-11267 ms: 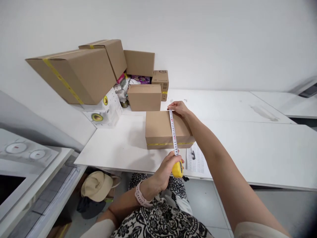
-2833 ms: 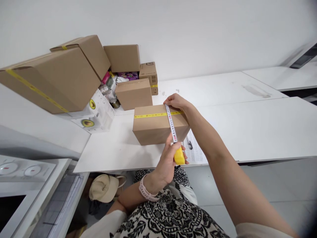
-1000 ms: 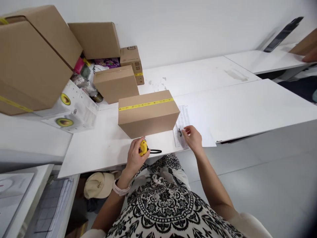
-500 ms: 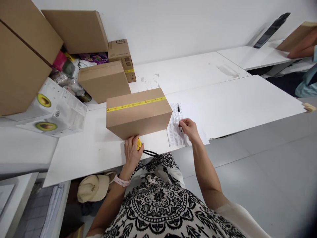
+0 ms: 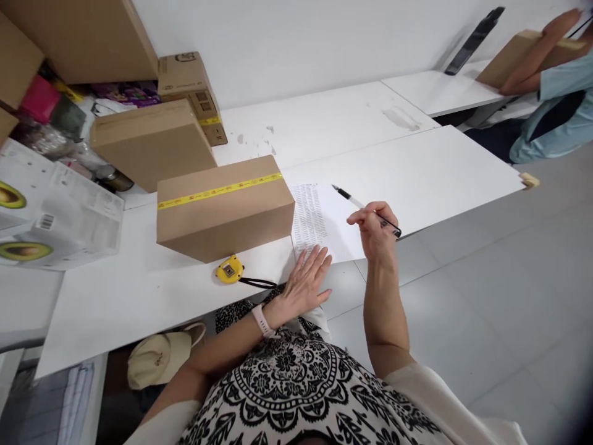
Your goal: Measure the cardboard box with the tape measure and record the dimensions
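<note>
My right hand (image 5: 377, 227) is closed on a pen (image 5: 359, 202), held above a printed sheet of paper (image 5: 310, 213) on the white table (image 5: 417, 173). Fingers spread, my left hand (image 5: 306, 285) lies flat on the sheet's near edge and holds nothing. A yellow tape measure (image 5: 230, 270) with a black strap rests on the table left of that hand. Just behind it stands a cardboard box (image 5: 222, 207) sealed with yellow tape.
More cardboard boxes (image 5: 151, 142), a white avocado-printed carton (image 5: 55, 216) and packets crowd the back left. Another person in a light blue top (image 5: 551, 111) handles a box at the far right table. A beige cap (image 5: 160, 358) lies under the table.
My left hand let go of the tape measure and moved right onto the paper. My right hand picked up the pen. The view swung right.
</note>
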Demonstrator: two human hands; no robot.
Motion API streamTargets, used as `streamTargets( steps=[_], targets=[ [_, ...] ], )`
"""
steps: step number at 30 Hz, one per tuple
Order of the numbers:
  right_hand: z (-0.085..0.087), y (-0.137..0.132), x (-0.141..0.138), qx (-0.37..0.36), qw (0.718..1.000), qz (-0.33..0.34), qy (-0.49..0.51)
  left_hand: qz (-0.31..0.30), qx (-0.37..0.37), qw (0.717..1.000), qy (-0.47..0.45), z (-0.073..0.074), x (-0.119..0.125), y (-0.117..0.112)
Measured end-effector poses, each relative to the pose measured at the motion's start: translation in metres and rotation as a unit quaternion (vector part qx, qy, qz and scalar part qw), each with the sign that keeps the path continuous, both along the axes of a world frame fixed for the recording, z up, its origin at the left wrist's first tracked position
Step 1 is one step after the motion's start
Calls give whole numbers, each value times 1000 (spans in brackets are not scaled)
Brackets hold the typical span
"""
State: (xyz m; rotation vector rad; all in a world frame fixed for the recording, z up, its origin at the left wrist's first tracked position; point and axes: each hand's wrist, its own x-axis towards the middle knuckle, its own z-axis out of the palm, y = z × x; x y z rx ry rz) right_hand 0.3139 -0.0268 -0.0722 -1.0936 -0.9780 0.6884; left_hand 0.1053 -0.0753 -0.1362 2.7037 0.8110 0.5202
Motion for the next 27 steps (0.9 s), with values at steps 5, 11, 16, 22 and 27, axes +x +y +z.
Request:
streamTargets(
  steps=[5, 11, 16, 22, 27],
  targets=[
    [-25, 13, -3, -58, 994, -49, 84, 8, -27, 992, 121, -17, 38, 16],
    [-49, 29, 5, -124, 981, 90, 117, 65, -24, 986, 154, -23, 58, 46],
    [-72, 53, 1, -156, 986, 18, 61, 70, -18, 985, 157, -26, 64, 57],
    [-78, 58, 3, -145, 983, 89, 65, 81, -30, 989, 122, -28, 62, 55],
    [-82, 53, 6, -155, 987, 46, 5, 89, -43, 989, 106, -30, 62, 55]
  ],
)
